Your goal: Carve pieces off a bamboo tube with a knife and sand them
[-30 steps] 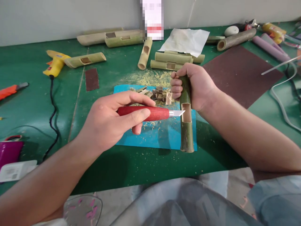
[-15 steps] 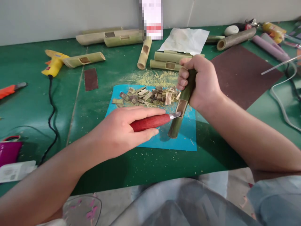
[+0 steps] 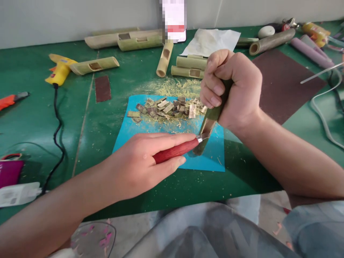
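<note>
The green bamboo tube (image 3: 213, 114) slants over the blue sheet (image 3: 206, 163), upper end toward 1 o'clock, lower end toward 7; whether that end touches the sheet I cannot tell. My right hand (image 3: 236, 86) is a fist around its upper part, with the cut-out notch (image 3: 208, 127) just below. The red-handled knife (image 3: 176, 150) reaches in from 8 o'clock, gripped in my left hand (image 3: 142, 161), its blade (image 3: 205, 136) at the notch's lower end, the very tip too small to make out.

The main risk, I judge, is a slip: pushing too hard, or a tube twisting in my fist, could send the edge skidding off the curved wall toward my right hand. Prying sideways might split the bamboo along its grain.

At 10 o'clock a heap of bamboo chips (image 3: 172, 107) lies on the sheet. Farther out on the green table (image 3: 188, 188) sit a yellow glue gun (image 3: 60, 70), also near 10, white paper (image 3: 212, 41) at 12 and a large brown sheet (image 3: 279, 86) at 2
</note>
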A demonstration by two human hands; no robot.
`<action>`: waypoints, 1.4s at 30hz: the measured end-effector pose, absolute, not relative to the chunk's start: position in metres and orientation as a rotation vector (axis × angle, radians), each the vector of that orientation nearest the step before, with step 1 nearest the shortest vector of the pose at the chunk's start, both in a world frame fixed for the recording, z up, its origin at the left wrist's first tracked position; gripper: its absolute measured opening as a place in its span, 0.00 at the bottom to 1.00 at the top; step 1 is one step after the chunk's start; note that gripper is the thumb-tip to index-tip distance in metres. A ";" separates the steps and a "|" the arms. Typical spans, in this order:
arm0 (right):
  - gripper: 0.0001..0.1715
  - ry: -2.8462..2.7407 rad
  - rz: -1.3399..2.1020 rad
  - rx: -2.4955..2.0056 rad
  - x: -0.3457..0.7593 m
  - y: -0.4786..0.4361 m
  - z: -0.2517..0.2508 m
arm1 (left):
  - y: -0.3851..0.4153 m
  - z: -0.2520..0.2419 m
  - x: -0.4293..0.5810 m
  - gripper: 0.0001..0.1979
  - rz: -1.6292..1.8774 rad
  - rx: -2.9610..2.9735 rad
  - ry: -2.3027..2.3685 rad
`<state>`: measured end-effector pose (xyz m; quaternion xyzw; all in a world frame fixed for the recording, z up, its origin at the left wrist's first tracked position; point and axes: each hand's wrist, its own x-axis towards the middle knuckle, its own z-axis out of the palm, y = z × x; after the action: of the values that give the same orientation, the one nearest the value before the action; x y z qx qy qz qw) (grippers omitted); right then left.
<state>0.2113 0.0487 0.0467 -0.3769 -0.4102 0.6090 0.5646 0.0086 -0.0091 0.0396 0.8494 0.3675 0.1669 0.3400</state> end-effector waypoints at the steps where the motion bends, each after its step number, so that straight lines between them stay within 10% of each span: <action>1: 0.06 -0.966 1.443 -0.872 0.211 0.048 0.047 | -0.010 0.040 0.008 0.21 0.430 2.204 0.959; 42: 0.06 -0.647 1.364 -0.756 0.217 0.061 0.039 | -0.021 0.031 0.022 0.20 0.606 2.026 1.023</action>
<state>0.2173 0.0611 0.0389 -0.3347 -0.2864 0.6037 0.6645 0.0215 -0.0210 0.0305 0.7956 0.4017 0.2380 0.3860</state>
